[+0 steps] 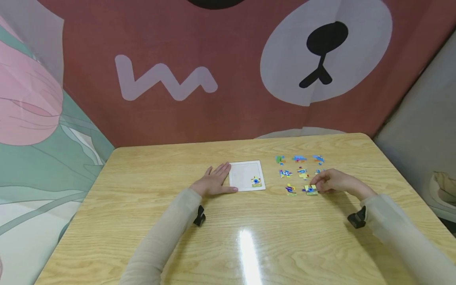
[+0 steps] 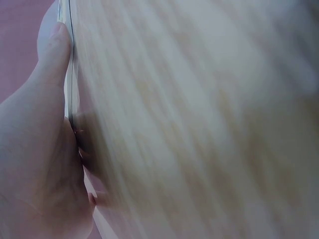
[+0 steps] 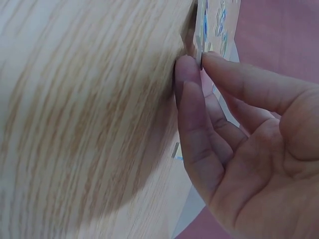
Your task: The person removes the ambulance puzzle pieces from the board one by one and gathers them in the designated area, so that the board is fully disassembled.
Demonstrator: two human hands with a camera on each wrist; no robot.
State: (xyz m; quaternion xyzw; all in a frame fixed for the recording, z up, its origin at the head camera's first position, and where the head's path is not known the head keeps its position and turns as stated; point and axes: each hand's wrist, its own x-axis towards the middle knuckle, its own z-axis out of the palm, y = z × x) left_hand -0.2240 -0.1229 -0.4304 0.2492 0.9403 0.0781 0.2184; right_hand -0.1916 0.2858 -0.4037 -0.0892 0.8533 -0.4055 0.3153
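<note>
A white square puzzle tray (image 1: 244, 174) lies on the table, one puzzle piece (image 1: 256, 181) with a blue spot set in its near right corner. My left hand (image 1: 213, 183) rests at the tray's left edge, fingers straight and thumb along the near side; in the left wrist view the thumb (image 2: 57, 52) lies against the edge. Farther right, my right hand (image 1: 333, 182) pinches a yellow and blue jigsaw piece (image 1: 311, 190) by its right side. The right wrist view shows the thin piece (image 3: 199, 52) between thumb and fingertips.
Several loose jigsaw pieces (image 1: 299, 158) lie in rough rows right of the tray, one of them (image 1: 318, 171) partly behind my right hand. The wooden table (image 1: 171, 166) meets a printed cloth backdrop (image 1: 231, 114) at its far edge.
</note>
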